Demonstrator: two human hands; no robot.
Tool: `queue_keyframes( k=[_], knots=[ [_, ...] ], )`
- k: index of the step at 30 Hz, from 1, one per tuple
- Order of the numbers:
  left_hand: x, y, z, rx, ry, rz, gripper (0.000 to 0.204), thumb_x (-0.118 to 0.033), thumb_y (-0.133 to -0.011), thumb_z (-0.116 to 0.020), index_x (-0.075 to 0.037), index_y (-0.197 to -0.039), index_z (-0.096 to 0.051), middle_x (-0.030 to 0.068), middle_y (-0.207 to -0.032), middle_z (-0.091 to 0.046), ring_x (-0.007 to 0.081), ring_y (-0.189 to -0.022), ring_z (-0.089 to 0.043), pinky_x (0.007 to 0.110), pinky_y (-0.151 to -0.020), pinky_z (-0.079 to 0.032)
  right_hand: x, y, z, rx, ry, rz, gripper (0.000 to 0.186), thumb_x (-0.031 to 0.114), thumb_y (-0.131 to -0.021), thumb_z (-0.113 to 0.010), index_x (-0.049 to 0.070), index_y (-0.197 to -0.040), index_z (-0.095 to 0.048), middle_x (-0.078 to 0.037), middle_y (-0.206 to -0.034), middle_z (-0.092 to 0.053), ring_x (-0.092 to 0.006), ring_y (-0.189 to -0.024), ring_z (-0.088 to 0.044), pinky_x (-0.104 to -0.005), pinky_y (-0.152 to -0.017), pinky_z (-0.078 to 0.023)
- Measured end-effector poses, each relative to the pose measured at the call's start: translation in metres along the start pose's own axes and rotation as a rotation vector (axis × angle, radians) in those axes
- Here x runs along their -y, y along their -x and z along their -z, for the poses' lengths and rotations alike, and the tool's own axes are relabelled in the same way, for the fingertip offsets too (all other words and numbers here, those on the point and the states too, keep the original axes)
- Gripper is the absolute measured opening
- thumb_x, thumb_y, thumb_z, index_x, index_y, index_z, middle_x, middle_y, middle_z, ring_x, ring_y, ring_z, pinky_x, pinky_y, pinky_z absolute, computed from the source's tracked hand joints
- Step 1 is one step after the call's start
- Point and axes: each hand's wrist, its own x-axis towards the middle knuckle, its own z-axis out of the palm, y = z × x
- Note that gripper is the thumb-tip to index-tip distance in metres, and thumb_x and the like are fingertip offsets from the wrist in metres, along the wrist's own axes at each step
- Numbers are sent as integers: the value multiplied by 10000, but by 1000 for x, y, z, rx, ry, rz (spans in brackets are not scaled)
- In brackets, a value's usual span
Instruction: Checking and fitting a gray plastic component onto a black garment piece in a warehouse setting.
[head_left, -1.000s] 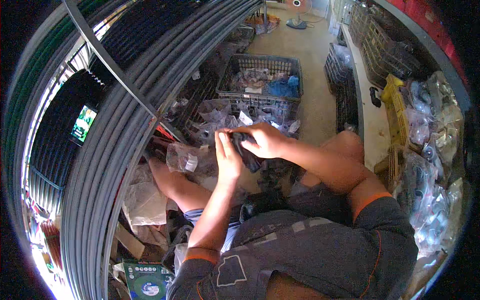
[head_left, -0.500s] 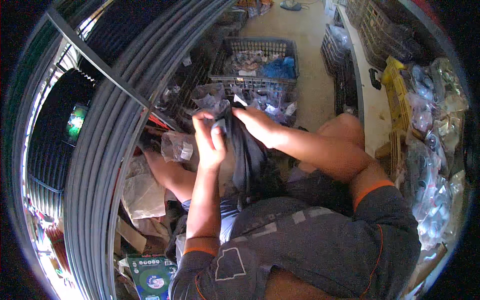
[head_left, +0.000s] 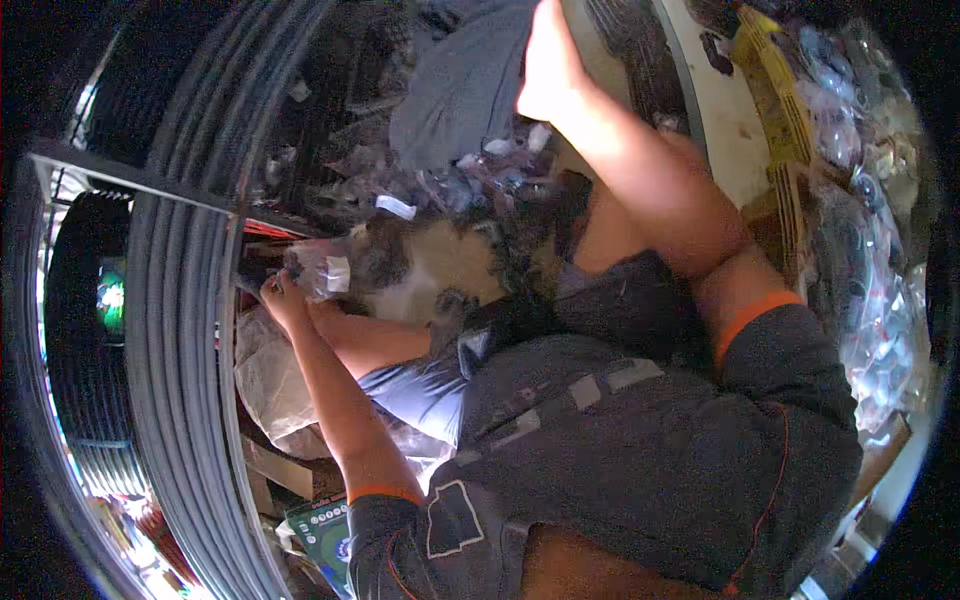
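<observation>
My right hand (head_left: 552, 62) is raised at the top of the view, brightly lit and blurred, its fingertips near the upper edge. A dark cloth (head_left: 455, 95) hangs spread out against its left side, seemingly held by it; the grip itself is washed out. Over at the left, my left hand (head_left: 284, 298) is beside my bent knee, fingers curled in. Whatever may be between those fingers is too small to make out. Just beyond it lies a clear plastic bag (head_left: 318, 262) with a white label.
Black coiled pipe (head_left: 185, 330) on a metal rack (head_left: 130, 180) borders my left. Clear-wrapped packages (head_left: 865, 310) and a yellow crate (head_left: 775, 100) line the right. Small plastic bags (head_left: 490, 175) lie ahead under the cloth. A green box (head_left: 320, 535) and crumpled sheeting (head_left: 270, 385) sit lower left.
My hands have parted. The right has risen with the dark cloth, which is now spread over the crate ahead; the left has let go of it and moved down left. The view has shifted.
</observation>
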Motion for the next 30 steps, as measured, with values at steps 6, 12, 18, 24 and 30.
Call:
queue_keyframes(
  k=[6, 12, 18, 24, 30],
  knots=[
    [-2, -14, -2, 168, -310, -80, 421, -360, -880, -659, 4, -1092, -643, 218, -1012, -678, 388, -972, -635, 441, -846, -486, 8, 5, 4, 22, 9, -16, 642, 589, -950, -406, 110, -1373, -474, -123, -1250, -599, -298, -1089, -604, -476, -936, -492],
    [-80, 54, -58, 359, -251, -255, 389, -363, -940, -589, -3, -1071, -657, 227, -1018, -678, 388, -947, -651, 443, -801, -489, 31, -3, -11, 114, 958, -24, 550, 496, -932, -491, 102, -1314, -530, -127, -1193, -613, -312, -1066, -602, -467, -929, -482],
    [-86, 181, -250, 891, -406, -503, 327, -298, -863, -619, -83, -1106, -666, 162, -1066, -683, 370, -933, -661, 478, -807, -519, 54, -30, -14, 386, 2034, 239, 460, 403, -914, -577, 94, -1254, -586, -132, -1136, -627, -325, -1043, -600, -458, -922, -472],
    [-79, 233, -306, 1001, -565, -651, 285, -170, -914, -483, -135, -1145, -646, 177, -1222, -579, 407, -1120, -569, 515, -962, -463, 47, -79, 27, 320, 2048, 717, 307, 187, -845, -678, 78, -1131, -671, -144, -1011, -628, -346, -942, -600, -424, -856, -472],
    [-45, 228, -314, 1007, -309, -447, 299, -122, -887, -553, -119, -1174, -638, 169, -1167, -614, 360, -1073, -607, 472, -893, -512, 48, -85, 35, 164, 1878, 557, 272, 125, -831, -670, 90, -1099, -686, -148, -1011, -628, -313, -917, -608, -385, -827, -480]
  ],
)
